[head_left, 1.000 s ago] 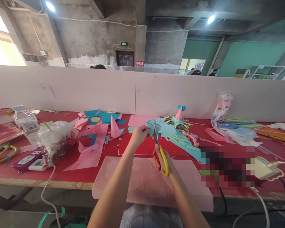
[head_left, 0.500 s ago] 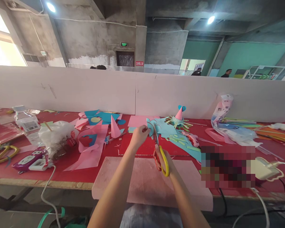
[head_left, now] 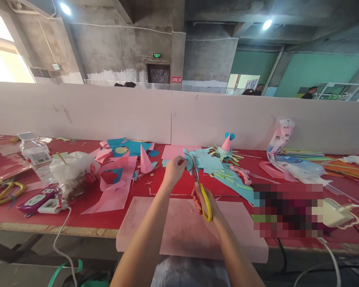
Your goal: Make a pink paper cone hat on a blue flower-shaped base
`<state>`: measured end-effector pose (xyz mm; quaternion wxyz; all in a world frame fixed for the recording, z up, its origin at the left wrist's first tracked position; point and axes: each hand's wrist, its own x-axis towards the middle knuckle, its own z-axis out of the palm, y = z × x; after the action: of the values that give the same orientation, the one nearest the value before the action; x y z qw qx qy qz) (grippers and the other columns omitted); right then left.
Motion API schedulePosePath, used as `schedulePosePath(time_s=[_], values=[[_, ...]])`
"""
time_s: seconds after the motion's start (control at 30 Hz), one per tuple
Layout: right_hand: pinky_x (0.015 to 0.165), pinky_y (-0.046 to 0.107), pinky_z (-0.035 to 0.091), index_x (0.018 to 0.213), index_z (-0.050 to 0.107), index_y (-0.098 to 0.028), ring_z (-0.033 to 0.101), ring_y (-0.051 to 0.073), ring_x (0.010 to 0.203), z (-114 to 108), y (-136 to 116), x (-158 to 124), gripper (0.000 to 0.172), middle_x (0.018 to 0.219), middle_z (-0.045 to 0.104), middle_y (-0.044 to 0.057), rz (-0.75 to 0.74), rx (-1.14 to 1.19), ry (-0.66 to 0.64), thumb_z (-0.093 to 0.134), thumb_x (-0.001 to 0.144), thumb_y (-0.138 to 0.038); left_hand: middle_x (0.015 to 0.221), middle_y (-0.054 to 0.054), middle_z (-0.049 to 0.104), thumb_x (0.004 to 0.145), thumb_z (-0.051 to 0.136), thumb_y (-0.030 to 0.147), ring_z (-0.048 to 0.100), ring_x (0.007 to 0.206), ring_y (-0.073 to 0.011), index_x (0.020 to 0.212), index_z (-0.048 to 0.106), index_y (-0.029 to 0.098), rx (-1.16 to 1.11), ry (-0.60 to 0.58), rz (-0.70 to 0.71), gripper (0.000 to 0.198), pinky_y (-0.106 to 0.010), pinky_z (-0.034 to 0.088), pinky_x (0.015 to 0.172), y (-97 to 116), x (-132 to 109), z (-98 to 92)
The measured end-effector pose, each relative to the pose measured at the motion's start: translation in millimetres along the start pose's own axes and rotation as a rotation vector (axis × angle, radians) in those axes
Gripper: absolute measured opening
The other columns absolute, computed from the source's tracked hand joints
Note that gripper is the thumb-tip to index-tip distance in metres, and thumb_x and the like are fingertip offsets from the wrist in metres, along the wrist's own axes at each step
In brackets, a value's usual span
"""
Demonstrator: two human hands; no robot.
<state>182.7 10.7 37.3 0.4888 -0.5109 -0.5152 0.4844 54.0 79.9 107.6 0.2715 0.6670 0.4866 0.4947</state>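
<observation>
My left hand pinches the left edge of a light blue piece of paper with curved, scalloped edges. My right hand is closed round the yellow and red handles of a pair of scissors. Their blades point away from me and meet the paper. Just behind, a light blue sheet lies on the table. A pink paper cone stands to the left of my left hand. Back right stands a small pink cone hat with blue discs at its tip and a green fringe.
Pink and blue paper scraps, a plastic bag, a bottle and other scissors lie left. To the right are a pink glue gun, plastic packaging and a white plug. A white partition closes the back.
Both hands keep nearly the same places, the left a touch further left. The scissors still meet the light blue paper. In the background, people at the right have shifted rightward.
</observation>
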Motion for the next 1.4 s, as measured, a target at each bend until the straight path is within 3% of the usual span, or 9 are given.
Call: schedulePosePath(time_s=[0.33, 0.87, 1.17, 1.4], values=[[0.034, 0.019, 0.028, 0.07, 0.048, -0.019, 0.038, 0.006, 0.034, 0, -8, 0, 0.053, 0.05, 0.043, -0.006, -0.019, 0.033, 0.025, 0.047, 0.07, -0.071, 0.065, -0.001, 0.062, 0.076, 0.049, 0.03, 0.056, 0.063, -0.0123, 0.069, 0.06, 0.017, -0.025, -0.085, 0.023, 0.019, -0.022, 0.043, 0.062, 4, -2, 0.2], [0.031, 0.02, 0.026, 0.063, 0.042, -0.02, 0.034, 0.007, 0.029, -2, -10, -3, 0.049, 0.038, 0.037, -0.007, -0.017, -0.035, 0.03, 0.045, 0.074, -0.068, 0.067, -0.001, 0.064, 0.074, 0.05, 0.033, 0.059, 0.064, -0.0128, 0.068, 0.058, 0.017, -0.077, -0.163, -0.049, 0.019, -0.023, 0.046, 0.065, 2, 3, -3.4], [0.03, 0.02, 0.027, 0.062, 0.04, -0.02, 0.034, 0.006, 0.028, -5, 0, 1, 0.051, 0.043, 0.041, -0.006, -0.048, -0.034, 0.006, 0.043, 0.076, -0.069, 0.066, -0.001, 0.062, 0.073, 0.051, 0.03, 0.059, 0.063, -0.0132, 0.068, 0.057, 0.016, -0.113, -0.212, -0.068, 0.017, -0.025, 0.046, 0.066, 5, 5, -9.7], [0.029, 0.02, 0.025, 0.059, 0.038, -0.021, 0.031, 0.005, 0.026, -7, -7, -2, 0.051, 0.042, 0.037, -0.007, -0.044, -0.047, -0.012, 0.047, 0.073, -0.069, 0.065, 0.0, 0.062, 0.072, 0.052, 0.031, 0.059, 0.064, -0.0133, 0.068, 0.056, 0.016, -0.086, -0.239, -0.05, 0.016, -0.025, 0.045, 0.066, 2, 7, -17.3]])
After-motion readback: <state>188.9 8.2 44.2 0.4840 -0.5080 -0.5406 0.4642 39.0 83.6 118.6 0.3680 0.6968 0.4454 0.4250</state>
